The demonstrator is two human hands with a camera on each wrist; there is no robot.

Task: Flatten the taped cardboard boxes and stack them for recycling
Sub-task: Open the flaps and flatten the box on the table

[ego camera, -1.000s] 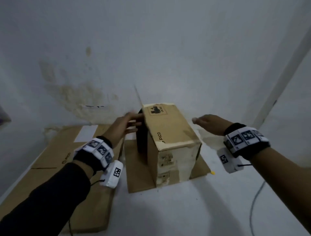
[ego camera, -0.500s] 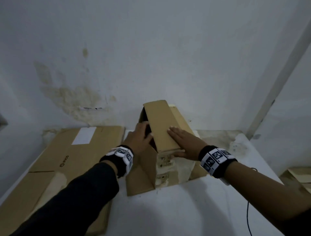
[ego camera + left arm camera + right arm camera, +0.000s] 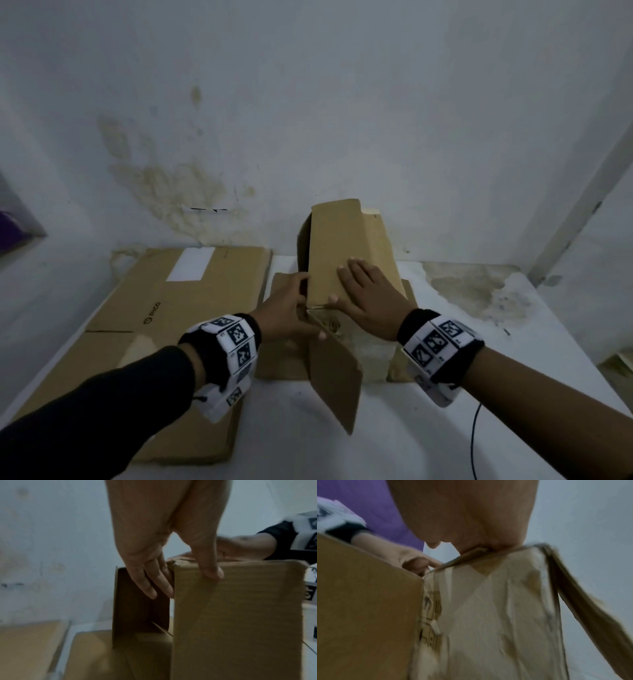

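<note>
Head view: hands [image 3: 329,301] squash creased brown corrugated box [image 3: 346,246].

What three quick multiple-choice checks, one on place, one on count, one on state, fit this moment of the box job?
1. Where does the flattened cardboard lie relative to the upright box?
A. to its left
B. on top of it
C. inside it

2. How many hands touch the upright box?
A. none
B. one
C. two

3. How does the right hand meet the box?
A. fist, held clear of it
B. flat, fingers straight, on its top panel
C. pinching its tape

Answers: 1 A, it lies flat on the table's left side; 2 C, the left hand grips the box's near-left corner too; 3 B, the palm lies flat.
</note>
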